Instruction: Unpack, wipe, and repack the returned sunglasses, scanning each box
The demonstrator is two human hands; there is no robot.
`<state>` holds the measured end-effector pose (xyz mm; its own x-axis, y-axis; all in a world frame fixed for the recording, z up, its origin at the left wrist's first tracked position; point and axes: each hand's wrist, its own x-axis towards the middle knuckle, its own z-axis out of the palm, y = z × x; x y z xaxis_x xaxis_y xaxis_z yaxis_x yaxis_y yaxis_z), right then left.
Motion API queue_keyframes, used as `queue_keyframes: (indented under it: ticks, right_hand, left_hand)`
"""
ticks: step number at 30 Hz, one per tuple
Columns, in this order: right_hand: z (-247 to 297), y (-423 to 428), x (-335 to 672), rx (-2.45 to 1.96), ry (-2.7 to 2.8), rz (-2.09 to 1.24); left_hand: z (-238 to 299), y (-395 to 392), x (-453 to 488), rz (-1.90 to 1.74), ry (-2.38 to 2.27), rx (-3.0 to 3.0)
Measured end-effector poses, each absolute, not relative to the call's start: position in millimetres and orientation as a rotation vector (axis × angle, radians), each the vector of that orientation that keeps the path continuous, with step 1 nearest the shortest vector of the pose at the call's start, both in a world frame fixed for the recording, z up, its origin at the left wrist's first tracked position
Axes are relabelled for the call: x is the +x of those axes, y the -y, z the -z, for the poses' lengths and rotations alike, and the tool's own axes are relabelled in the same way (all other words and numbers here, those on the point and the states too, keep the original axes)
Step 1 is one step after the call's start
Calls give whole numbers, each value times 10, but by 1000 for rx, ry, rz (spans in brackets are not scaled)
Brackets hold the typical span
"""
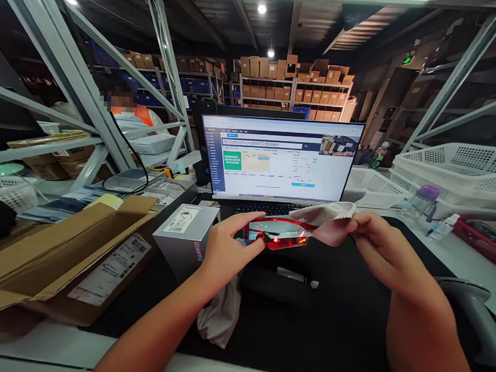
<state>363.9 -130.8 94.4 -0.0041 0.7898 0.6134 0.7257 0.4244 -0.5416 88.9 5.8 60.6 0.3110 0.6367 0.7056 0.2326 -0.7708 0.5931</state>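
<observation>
My left hand (pixel 231 245) grips a pair of red-framed sunglasses (pixel 278 236) with mirrored lenses by one side, held up in front of the monitor. In my right hand (pixel 379 241) is a pale grey cleaning cloth (pixel 332 225) with a zigzag edge, pinched between thumb and fingers. The cloth hangs at the right end of the glasses and covers part of them. Below, a black glasses case (pixel 272 286) lies on the dark mat. A grey cloth pouch (pixel 221 314) lies under my left forearm, beside a grey product box (pixel 184 235).
An open cardboard carton (pixel 60 254) stands at left. Behind the hands are a lit monitor (pixel 273 165) and a keyboard (pixel 263 208). At right are a barcode scanner (pixel 468 305), white baskets (pixel 449 173), and a purple-capped bottle (pixel 424 202). Another person (pixel 132 112) is beyond the frame posts.
</observation>
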Motion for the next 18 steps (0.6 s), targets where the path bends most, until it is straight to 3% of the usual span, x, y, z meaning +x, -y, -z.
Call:
queue_keyframes:
  ticks: [5,11,18]
  right_hand:
    - [-914,1310,3557,-1318,1803,305]
    - [-900,1197,3519,-1215,1757,264]
    - [-802,1157,3246,-1175,2074,332]
  left_hand:
    - [-654,-15,868,-1412,-842,2202]
    - [-680,28,844,-1400,-825,2225]
    - [-655,89,874,-1464,-793,2315]
